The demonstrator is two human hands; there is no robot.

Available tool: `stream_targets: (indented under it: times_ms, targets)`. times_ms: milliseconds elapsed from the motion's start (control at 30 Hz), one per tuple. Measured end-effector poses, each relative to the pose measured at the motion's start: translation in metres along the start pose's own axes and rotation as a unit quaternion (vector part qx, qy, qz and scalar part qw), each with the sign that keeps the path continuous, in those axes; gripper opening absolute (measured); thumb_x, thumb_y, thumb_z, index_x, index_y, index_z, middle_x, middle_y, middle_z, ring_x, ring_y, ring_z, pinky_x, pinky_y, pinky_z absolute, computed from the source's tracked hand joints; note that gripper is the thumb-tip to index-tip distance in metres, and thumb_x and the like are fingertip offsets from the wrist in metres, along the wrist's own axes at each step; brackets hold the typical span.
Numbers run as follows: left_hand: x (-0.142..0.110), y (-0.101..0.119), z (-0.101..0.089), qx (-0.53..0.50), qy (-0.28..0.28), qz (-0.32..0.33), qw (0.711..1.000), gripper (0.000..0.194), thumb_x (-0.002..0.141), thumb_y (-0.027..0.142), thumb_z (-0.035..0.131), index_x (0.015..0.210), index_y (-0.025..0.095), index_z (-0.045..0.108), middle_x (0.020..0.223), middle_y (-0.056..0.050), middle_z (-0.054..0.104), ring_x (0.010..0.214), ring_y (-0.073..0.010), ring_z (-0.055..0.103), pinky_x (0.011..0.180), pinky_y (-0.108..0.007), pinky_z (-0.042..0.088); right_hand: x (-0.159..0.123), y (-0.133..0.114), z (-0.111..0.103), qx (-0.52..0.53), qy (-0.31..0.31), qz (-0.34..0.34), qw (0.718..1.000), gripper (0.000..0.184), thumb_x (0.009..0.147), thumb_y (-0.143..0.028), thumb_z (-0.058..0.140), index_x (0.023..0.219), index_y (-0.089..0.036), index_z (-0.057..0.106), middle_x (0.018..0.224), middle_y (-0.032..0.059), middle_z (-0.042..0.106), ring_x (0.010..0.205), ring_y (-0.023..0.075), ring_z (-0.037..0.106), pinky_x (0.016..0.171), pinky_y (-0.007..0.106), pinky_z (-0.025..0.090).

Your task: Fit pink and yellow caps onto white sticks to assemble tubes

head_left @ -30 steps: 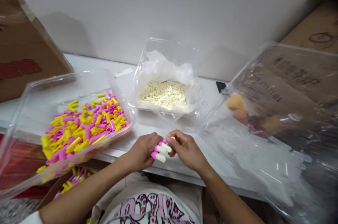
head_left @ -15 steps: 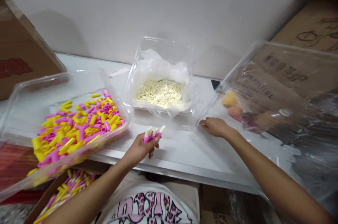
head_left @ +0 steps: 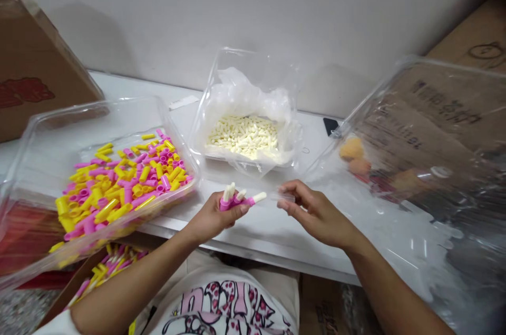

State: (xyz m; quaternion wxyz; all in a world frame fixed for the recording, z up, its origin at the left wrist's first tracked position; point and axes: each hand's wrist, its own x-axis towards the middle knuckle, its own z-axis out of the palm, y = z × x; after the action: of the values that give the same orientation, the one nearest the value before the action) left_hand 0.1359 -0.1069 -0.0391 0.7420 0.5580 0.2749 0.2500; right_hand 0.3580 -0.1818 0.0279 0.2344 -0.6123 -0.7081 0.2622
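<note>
My left hand is closed on a small bunch of pink tubes with white sticks pushed into them, held over the white table's front edge. My right hand is just to the right of the bunch, fingers pinched on a small clear plastic piece that is hard to make out. The two hands are a short gap apart. A clear tray of loose pink and yellow tubes sits to my left. Straight ahead, a bag-lined tray holds white sticks.
A large clear bin of clear plastic pieces leans at the right. Cardboard boxes stand at the far left and the far right. An open box of finished pink and yellow pieces sits below the table. A small black object lies by the wall.
My right hand left the bunch, reached into the clear bin at the right, and came back toward my left hand with a clear piece. The left hand kept hold of the bunch.
</note>
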Motion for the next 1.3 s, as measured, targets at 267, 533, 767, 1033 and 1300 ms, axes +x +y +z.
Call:
stream_targets:
  times_ms: [267, 533, 767, 1033, 1300]
  targets:
    - [-0.005, 0.005, -0.007, -0.019, -0.077, -0.020, 0.997, 0.031, 0.078, 0.041, 0.063, 0.074, 0.015, 0.046, 0.058, 0.007, 0.030, 0.048, -0.0049, 0.029, 0.043, -0.021, 0.022, 0.011, -0.002, 0.020, 0.062, -0.029, -0.053, 0.996, 0.018, 0.089, -0.035, 0.050, 0.098, -0.020, 0.052, 0.072, -0.0019, 0.055, 0.063, 0.0097, 0.051, 0.057, 0.021, 0.041]
    - [-0.018, 0.021, -0.005, 0.298, -0.054, 0.178, 0.936, 0.008, 0.083, 0.023, 0.048, 0.080, 0.015, 0.049, 0.073, 0.000, 0.048, 0.064, -0.0109, 0.042, 0.058, -0.024, 0.034, 0.010, -0.014, 0.027, -0.079, -0.013, -0.204, 0.976, 0.012, 0.093, -0.023, 0.040, 0.098, -0.017, 0.051, 0.082, 0.0039, 0.056, 0.071, 0.0119, 0.051, 0.064, 0.024, 0.039]
    - [-0.022, 0.017, -0.010, 0.610, -0.077, 0.314, 0.724, 0.013, 0.079, 0.018, 0.048, 0.090, 0.012, 0.052, 0.078, -0.007, 0.052, 0.070, -0.0191, 0.046, 0.057, -0.029, 0.035, 0.015, -0.028, 0.037, 0.002, -0.112, 0.040, 0.993, 0.039, 0.094, -0.046, 0.032, 0.069, -0.018, 0.045, 0.060, -0.0031, 0.046, 0.056, 0.0096, 0.042, 0.053, 0.023, 0.032]
    - [0.011, -0.045, -0.028, 0.635, -0.021, 0.139, 0.759, 0.023, 0.073, 0.006, 0.048, 0.093, 0.016, 0.052, 0.088, -0.007, 0.055, 0.078, -0.0204, 0.053, 0.063, -0.029, 0.040, 0.000, 0.012, 0.014, -0.117, -0.145, 0.125, 0.974, 0.036, 0.092, -0.048, 0.035, 0.090, -0.019, 0.056, 0.073, 0.0028, 0.064, 0.067, 0.0163, 0.056, 0.059, 0.025, 0.035]
    - [0.044, -0.068, -0.050, 0.626, 0.152, 0.037, 0.764, 0.046, 0.076, 0.004, 0.043, 0.121, 0.015, 0.043, 0.114, -0.014, 0.049, 0.085, -0.0237, 0.056, 0.066, -0.030, 0.040, -0.011, 0.103, -0.069, -0.472, -0.057, 0.254, 0.842, 0.027, 0.090, -0.025, 0.039, 0.104, -0.017, 0.061, 0.099, 0.0122, 0.064, 0.088, 0.0237, 0.060, 0.059, 0.028, 0.034]
